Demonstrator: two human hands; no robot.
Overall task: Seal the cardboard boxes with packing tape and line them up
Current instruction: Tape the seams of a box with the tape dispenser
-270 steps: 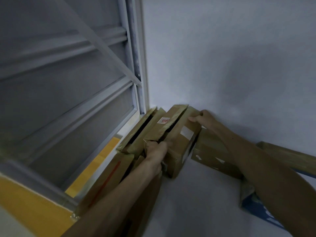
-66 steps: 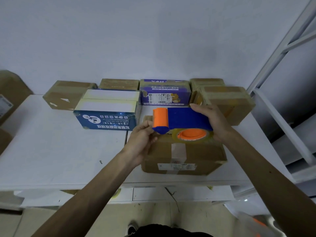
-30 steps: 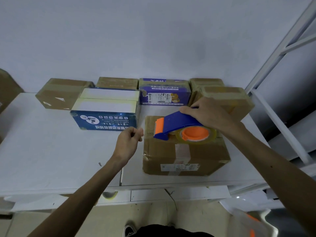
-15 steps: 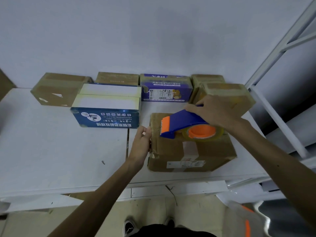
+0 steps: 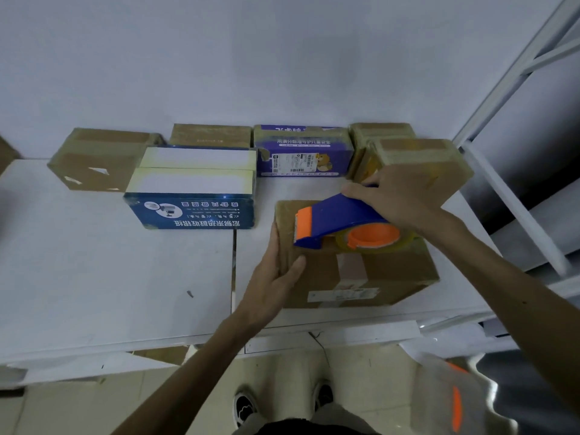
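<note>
Step in hand: I judge I am about to lay tape across the top of the cardboard box (image 5: 376, 271).
Left hand (image 5: 276, 271): clasps the box's left edge, fingers down the side wall, thumb on the top.
Right hand (image 5: 398, 199): wrapped round the handle of the tape dispenser (image 5: 339, 221), whose orange blade end points left, over the box top.
Doing it well: I should keep the box braced, press the tape end down firmly near my thumb, then draw straight along the seam with the dispenser low.
Risk: a slack pull could wrinkle the tape or drift off the seam.
Box's place: on the white table (image 5: 110, 277), near its front edge, apart from the boxes by the wall.
Box's look: brown and worn, a pale patch mid-top, a white label on its front face.
Whether tape already touches the top: I cannot tell.
</note>
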